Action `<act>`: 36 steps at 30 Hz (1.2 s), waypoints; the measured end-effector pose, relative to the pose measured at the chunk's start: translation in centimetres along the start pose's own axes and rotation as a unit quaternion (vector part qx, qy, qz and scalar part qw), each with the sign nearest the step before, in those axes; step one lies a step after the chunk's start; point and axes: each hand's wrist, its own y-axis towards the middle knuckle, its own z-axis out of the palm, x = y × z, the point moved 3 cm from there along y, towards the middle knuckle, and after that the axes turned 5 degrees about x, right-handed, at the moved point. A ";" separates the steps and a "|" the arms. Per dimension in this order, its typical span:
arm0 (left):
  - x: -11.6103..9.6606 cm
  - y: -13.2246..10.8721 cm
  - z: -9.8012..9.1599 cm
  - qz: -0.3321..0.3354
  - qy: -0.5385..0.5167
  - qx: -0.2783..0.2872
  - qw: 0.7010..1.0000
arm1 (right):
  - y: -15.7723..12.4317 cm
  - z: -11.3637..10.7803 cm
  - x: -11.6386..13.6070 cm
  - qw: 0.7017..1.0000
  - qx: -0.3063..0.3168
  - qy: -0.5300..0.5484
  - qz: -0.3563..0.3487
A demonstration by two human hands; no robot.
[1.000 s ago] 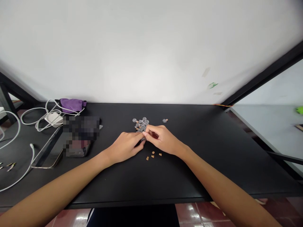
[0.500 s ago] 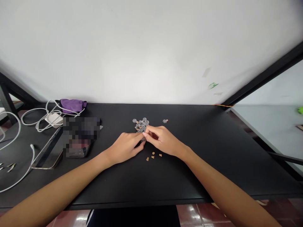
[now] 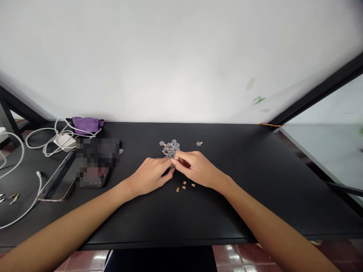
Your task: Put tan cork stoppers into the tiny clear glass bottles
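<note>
My left hand (image 3: 153, 173) and my right hand (image 3: 194, 168) meet at the fingertips over the middle of the black table (image 3: 136, 223). Both are closed in a pinch, and whatever lies between the fingers is hidden. Just beyond them is a pile of small clear round glass bottles (image 3: 169, 149), some with cork stoppers; my fingers cover its near side. One corked bottle (image 3: 199, 144) lies apart to the right of the pile. Several loose corks, among them one tapered cork (image 3: 177, 189), are scattered below my right hand.
To the left lie a phone (image 3: 58, 179), a partly blurred dark device (image 3: 96, 181), a white charger (image 3: 65, 142) with looping cable, and a purple cloth (image 3: 86, 125). Small metallic pieces (image 3: 13, 198) are at the far left. A white wall (image 3: 176, 68) rises behind the table.
My hands keep the same pinched pose, fingertips together. The view has shifted very slightly; the bottles and loose corks lie as before.
</note>
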 end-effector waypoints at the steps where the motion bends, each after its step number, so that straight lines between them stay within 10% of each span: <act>1: 0.0 0.0 0.0 0.000 -0.003 -0.002 1.000 | 0.0 0.0 0.1 1.000 0.003 -0.005 -0.003; 36: 0.0 -0.1 0.0 -0.003 -0.011 0.005 1.000 | -0.2 -0.1 0.9 0.998 0.039 -0.042 -0.006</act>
